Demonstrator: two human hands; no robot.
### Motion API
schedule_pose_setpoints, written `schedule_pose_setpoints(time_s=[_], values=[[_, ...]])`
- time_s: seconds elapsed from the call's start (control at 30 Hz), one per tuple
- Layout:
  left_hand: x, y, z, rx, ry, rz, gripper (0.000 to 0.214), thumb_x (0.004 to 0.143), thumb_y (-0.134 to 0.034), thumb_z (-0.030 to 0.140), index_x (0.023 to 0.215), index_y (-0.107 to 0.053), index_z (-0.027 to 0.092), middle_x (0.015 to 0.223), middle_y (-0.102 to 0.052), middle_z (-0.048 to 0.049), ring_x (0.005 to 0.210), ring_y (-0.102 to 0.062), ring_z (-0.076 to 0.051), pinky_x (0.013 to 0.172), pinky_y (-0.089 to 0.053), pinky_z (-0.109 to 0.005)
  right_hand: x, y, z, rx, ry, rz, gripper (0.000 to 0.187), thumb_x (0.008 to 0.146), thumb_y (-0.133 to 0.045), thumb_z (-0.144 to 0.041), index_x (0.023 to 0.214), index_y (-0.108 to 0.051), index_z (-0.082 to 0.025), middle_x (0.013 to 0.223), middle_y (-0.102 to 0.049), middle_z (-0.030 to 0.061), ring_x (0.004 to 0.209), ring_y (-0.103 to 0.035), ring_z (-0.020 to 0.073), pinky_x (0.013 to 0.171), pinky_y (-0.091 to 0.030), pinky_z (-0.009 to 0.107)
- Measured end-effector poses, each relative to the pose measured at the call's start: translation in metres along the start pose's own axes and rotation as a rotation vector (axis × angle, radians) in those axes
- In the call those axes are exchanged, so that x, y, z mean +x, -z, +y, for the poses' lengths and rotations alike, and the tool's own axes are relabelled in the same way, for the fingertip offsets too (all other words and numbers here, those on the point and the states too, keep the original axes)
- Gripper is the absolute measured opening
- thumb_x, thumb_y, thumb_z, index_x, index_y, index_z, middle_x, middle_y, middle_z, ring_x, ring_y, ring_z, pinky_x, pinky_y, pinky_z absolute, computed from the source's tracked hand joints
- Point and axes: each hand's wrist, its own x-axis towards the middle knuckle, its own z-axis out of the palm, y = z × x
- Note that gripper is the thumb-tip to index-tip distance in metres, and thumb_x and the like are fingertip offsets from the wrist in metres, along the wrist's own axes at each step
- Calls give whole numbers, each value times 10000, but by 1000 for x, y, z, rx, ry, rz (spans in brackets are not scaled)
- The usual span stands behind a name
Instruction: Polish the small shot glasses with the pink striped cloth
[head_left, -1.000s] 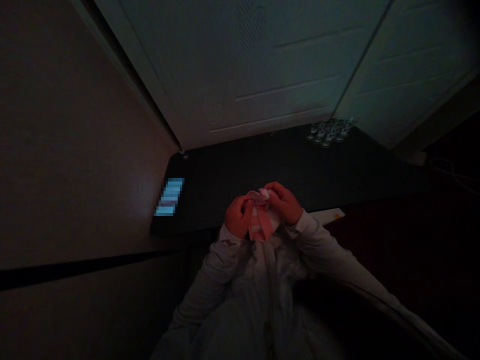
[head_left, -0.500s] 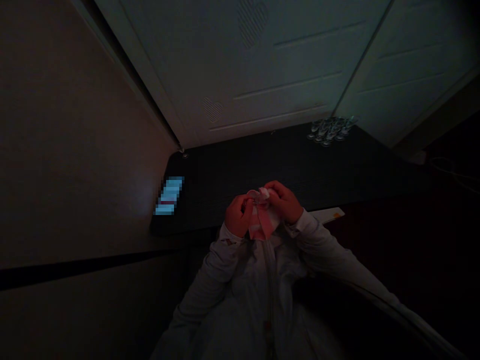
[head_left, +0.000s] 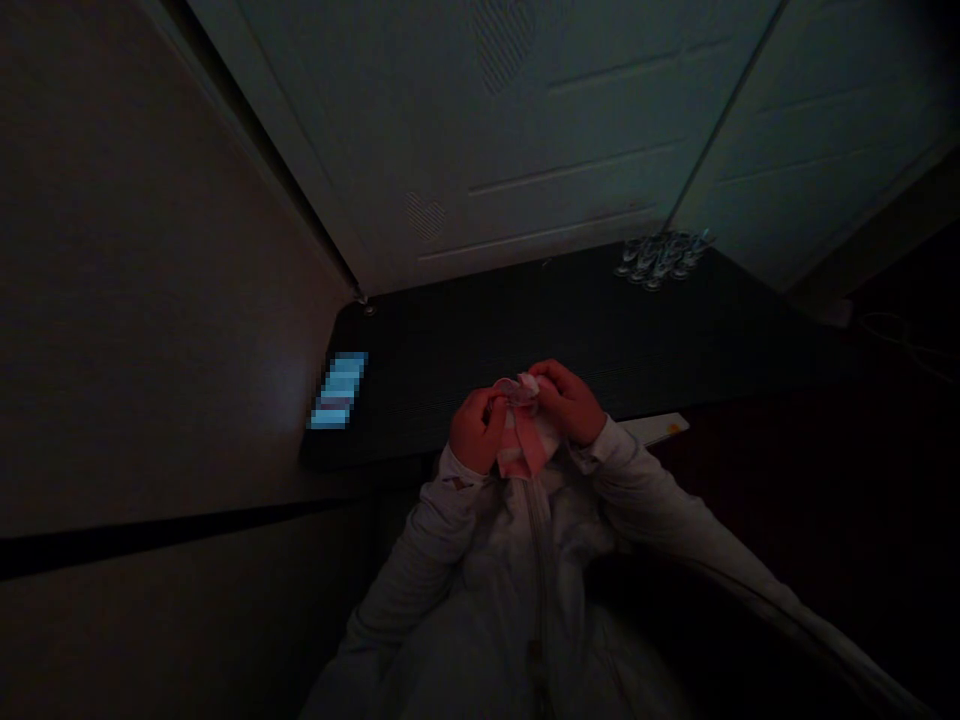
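Observation:
A small pink-and-white cloth [head_left: 527, 446] hangs between my two hands, in front of my chest and by the near edge of the dark table. My left hand [head_left: 474, 434] is closed on its upper left edge, thumb and fingers pinched together. On the other side, my right hand [head_left: 574, 406] grips the top right of the fabric with bent fingers. The upper edge is bunched and folded, while the lower part drapes down. Dim light hides whether it is a sock, a small towel or something else.
A lit phone [head_left: 339, 390], its screen blurred out, lies at the left end of the dark table [head_left: 450, 340]. Several small glasses [head_left: 664, 260] stand clustered at the back right. A white flat object [head_left: 656, 429] sticks out beside my right sleeve. White panels [head_left: 585, 130] rise behind.

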Motion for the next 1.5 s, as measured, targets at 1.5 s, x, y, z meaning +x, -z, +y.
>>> schedule_pose_setpoints(time_s=[1.5], values=[[0,-1,-1,11,-13,10,190,817,-415,247,888,-573,169,821,-607,-43,716,-535,-125,659,-418,-244,-1,0,-4,-17,-13,-2,149,734,-484,-307,831,-525,-201,736,-513,-15,664,-465,127,625,-372,252]])
